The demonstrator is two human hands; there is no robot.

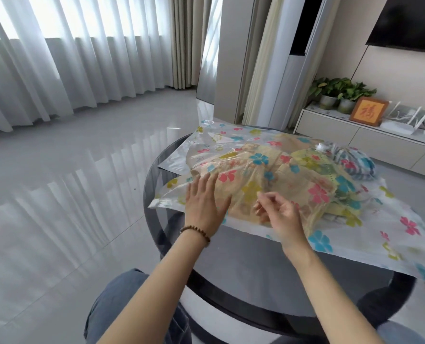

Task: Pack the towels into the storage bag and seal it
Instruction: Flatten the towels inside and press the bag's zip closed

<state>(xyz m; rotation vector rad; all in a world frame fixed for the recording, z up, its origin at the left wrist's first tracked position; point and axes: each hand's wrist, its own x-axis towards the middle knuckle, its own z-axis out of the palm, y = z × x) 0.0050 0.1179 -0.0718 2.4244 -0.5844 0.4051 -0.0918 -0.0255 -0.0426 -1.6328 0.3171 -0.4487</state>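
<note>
A clear storage bag (370,234) printed with coloured flowers lies across the round dark glass table (231,276). Beige and yellow towels (256,170) fill its middle and show through the plastic. My left hand (204,207) lies flat, fingers spread, on the bag's near-left part, pressing on the towels. My right hand (281,217) sits just to its right on the bag, fingers curled and pinching the plastic film. A blue and white striped towel (355,162) bulges at the far right side, near a round white valve (322,146).
A second flat bag (179,157) sticks out under the filled one at the table's far left. Beyond the table stand a tall white unit (288,70), a low TV cabinet (355,135) with plants, a framed picture and routers. Glossy tiled floor lies left; my knees are below the table.
</note>
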